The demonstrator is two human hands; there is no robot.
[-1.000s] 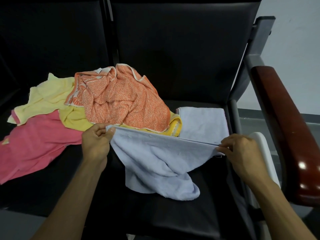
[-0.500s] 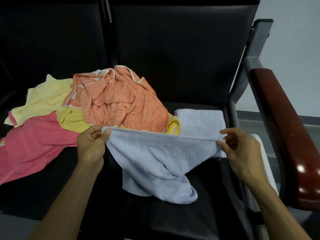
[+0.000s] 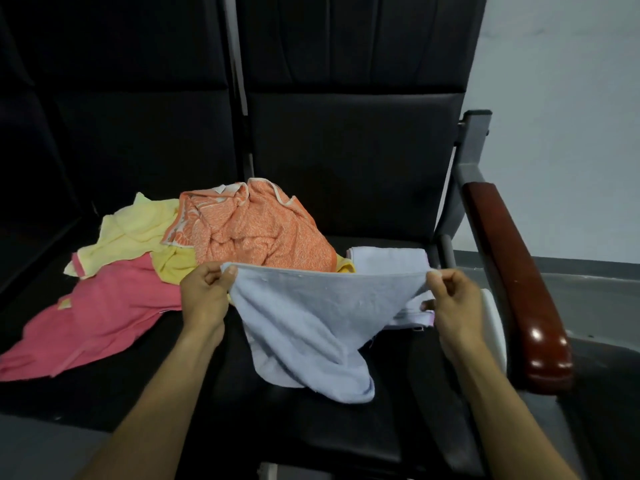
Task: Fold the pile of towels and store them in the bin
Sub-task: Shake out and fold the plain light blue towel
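Light blue towel [image 3: 311, 327] is pinched at its top corners by left hand [image 3: 204, 296] and right hand [image 3: 453, 299], stretched over the seat's [image 3: 346, 427] front right, bottom sagging. Folding step begun; next, corners likely brought together. Bin not identified.

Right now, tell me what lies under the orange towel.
Under the orange towel, a yellow towel sticks out at its left and front edges. Whatever lies beneath the orange towel's middle is covered.
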